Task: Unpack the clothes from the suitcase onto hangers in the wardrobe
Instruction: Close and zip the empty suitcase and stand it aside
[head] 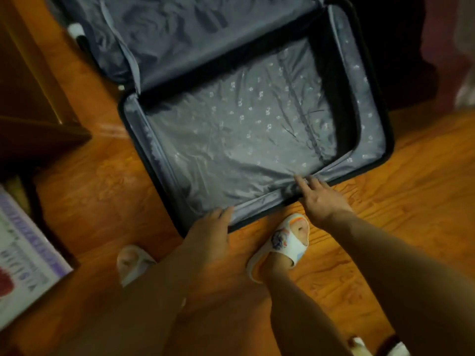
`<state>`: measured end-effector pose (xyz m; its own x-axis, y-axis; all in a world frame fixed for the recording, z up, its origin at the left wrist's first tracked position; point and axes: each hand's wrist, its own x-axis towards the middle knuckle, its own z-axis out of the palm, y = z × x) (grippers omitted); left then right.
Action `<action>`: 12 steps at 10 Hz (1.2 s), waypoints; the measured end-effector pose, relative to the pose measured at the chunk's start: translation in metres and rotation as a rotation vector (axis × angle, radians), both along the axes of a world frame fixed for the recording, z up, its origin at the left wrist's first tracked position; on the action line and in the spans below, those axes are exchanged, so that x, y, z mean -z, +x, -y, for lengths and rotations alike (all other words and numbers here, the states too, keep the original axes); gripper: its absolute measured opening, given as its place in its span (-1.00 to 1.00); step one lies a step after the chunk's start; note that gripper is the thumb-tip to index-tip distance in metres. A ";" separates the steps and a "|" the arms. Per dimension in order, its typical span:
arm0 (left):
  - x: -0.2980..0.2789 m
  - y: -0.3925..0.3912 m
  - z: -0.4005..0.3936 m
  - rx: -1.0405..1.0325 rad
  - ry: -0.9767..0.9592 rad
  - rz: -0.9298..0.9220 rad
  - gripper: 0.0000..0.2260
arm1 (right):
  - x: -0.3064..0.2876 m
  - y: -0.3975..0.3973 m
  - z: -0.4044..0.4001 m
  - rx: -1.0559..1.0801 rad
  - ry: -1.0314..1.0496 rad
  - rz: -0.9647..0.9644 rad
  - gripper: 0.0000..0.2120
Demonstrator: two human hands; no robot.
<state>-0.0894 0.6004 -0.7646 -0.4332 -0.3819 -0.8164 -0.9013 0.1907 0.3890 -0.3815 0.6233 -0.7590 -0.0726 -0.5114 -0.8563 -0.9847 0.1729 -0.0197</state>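
A dark suitcase [257, 217] lies open on the wooden floor, its grey patterned lining bare, no clothes showing inside. The lid half [180, 34] lies flat beyond it, lined in plain grey. My left hand [208, 232] rests on the near rim at its left part, fingers curled over the edge. My right hand [318, 196] touches the same rim further right, fingers extended onto the lining. No hangers or wardrobe rail are in view.
My feet in white slippers [280, 250] stand on the floor just before the suitcase. A printed box or book [23, 260] lies at the left. Dark wooden furniture [28, 98] stands at upper left. A reddish blurred cloth [447, 34] is at upper right.
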 end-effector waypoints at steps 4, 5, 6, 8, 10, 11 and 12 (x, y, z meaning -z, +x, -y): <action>0.055 0.064 0.264 -0.282 -0.805 -0.114 -0.43 | 0.061 0.122 0.166 0.344 -0.635 0.244 -0.32; 0.076 0.068 0.331 -0.458 -0.746 -0.099 -0.42 | 0.086 0.130 0.221 0.247 -0.762 0.232 -0.30; 0.101 0.067 0.376 -0.827 -0.535 -0.169 -0.46 | 0.096 0.123 0.246 0.238 -0.833 0.212 -0.29; 0.079 0.044 0.397 -1.462 0.293 -0.692 -0.84 | 0.057 0.081 0.219 0.380 -0.853 0.106 -0.31; 0.040 0.047 0.268 0.573 -0.243 -0.434 -0.64 | -0.050 -0.028 0.192 0.651 -1.039 -0.069 -0.41; 0.051 0.059 0.223 1.164 -0.186 -0.017 -0.59 | -0.063 -0.064 0.164 0.687 -0.978 -0.182 -0.44; 0.054 0.051 0.223 1.117 -0.124 0.199 -0.63 | -0.031 -0.035 0.139 0.676 -0.832 -0.167 -0.46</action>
